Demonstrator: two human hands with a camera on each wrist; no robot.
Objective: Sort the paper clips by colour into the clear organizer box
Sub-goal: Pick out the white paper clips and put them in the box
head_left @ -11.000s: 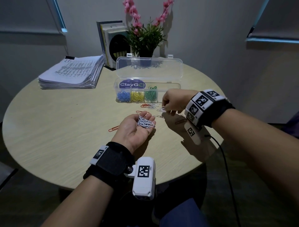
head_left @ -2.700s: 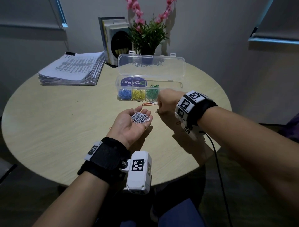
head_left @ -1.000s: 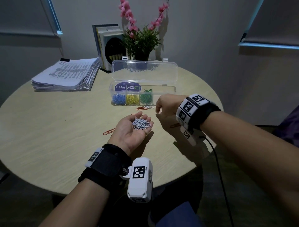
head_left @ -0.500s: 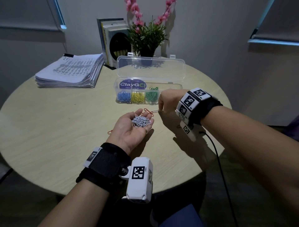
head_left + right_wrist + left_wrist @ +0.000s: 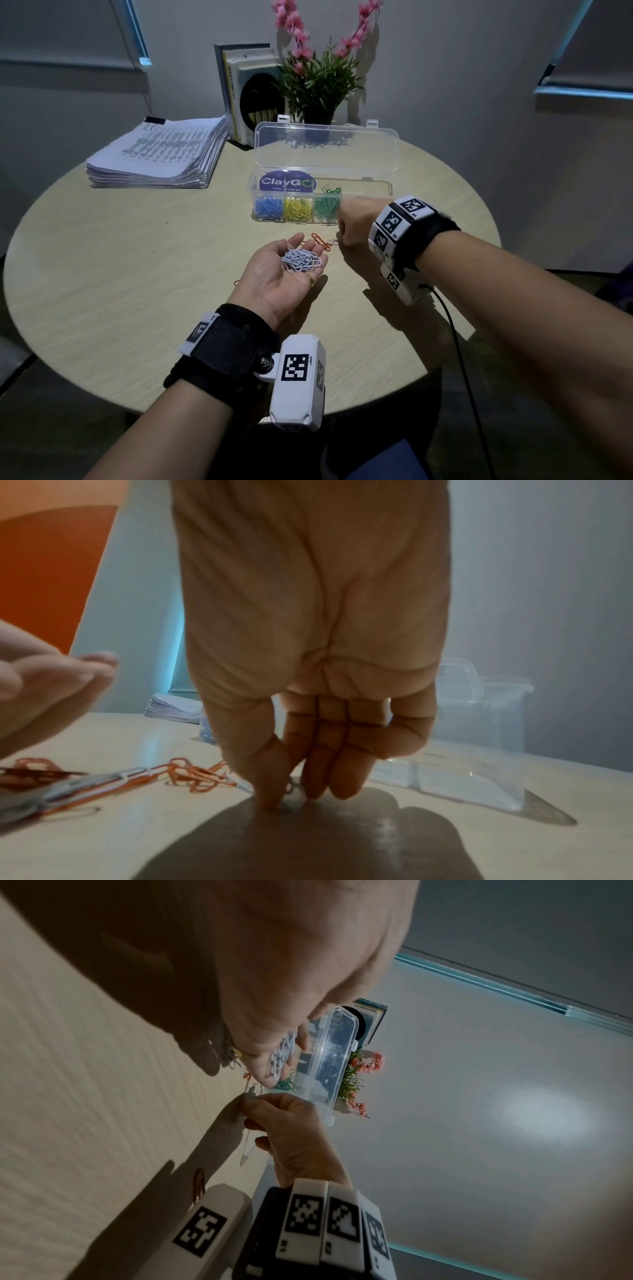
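Note:
My left hand (image 5: 274, 284) lies palm up over the table, cupping a pile of white paper clips (image 5: 301, 260); the pile (image 5: 281, 1053) also shows in the left wrist view. My right hand (image 5: 339, 240) reaches down just right of it. Its thumb and forefinger (image 5: 274, 785) pinch a white clip (image 5: 291, 788) on the tabletop. The clear organizer box (image 5: 376, 183) stands open behind, with blue clips (image 5: 268, 208), yellow clips (image 5: 298, 208) and green clips (image 5: 325, 206) in separate compartments. Orange clips (image 5: 320, 240) lie between my hands.
The box lid (image 5: 327, 147) stands up behind the box. A paper stack (image 5: 161, 157), books (image 5: 246, 89) and a potted plant (image 5: 318, 78) sit at the back. One orange clip (image 5: 236, 282) lies left of my left hand. A wrist cable (image 5: 459, 359) hangs off the table's front edge.
The loose white clips on the table have grown fewer. My right hand has lowered its fingertips onto the table by the orange clips. The left palm has stayed put.

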